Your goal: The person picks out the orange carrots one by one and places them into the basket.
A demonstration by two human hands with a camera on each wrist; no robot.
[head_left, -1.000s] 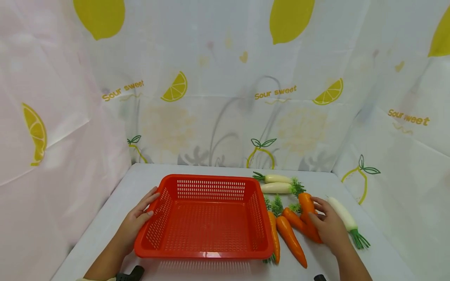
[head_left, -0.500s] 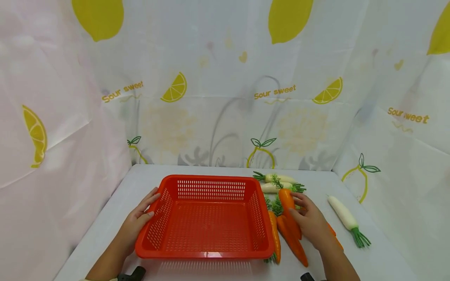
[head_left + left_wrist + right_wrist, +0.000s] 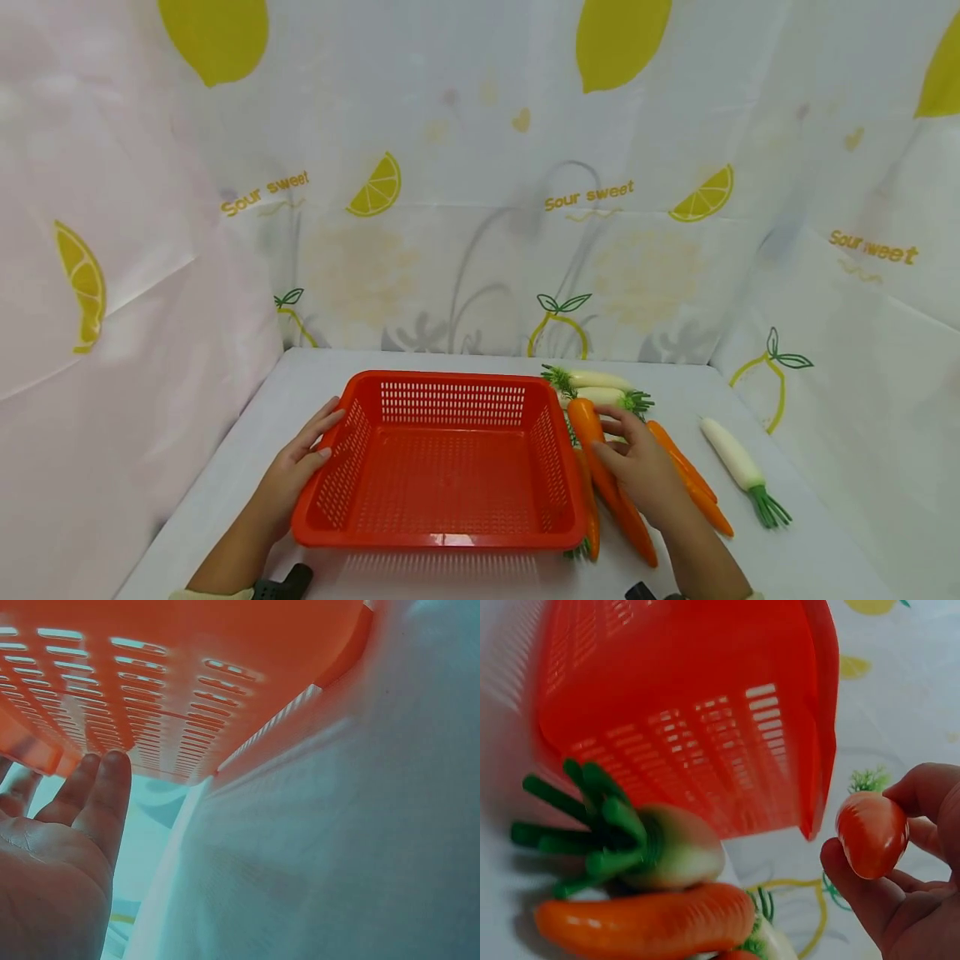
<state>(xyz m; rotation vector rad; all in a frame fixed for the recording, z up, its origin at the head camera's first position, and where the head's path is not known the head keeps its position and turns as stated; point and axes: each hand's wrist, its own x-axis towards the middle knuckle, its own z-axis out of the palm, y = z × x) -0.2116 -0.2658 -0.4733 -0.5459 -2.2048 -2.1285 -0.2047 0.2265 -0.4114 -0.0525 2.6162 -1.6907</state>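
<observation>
A red plastic basket with slotted walls stands in the middle of the table. My left hand rests on its left rim with thumb and fingertips; in the left wrist view the fingers lie fairly straight against the outer wall. Beside the basket's right rim, my right hand pinches an orange carrot between thumb and fingers. In the right wrist view this carrot points its tapered end at the camera, apart from the basket. Its lower part overlaps another carrot in the head view.
One carrot lies along the basket's right side, with a leafy radish seen there from the right wrist. Two carrots lie right of my right hand. White radishes lie at the back, and another radish lies far right.
My right hand has carried the carrot leftward, from above the other carrots to the basket's right rim. The two carrots behind it have come into view. Left hand and basket have stayed put.
</observation>
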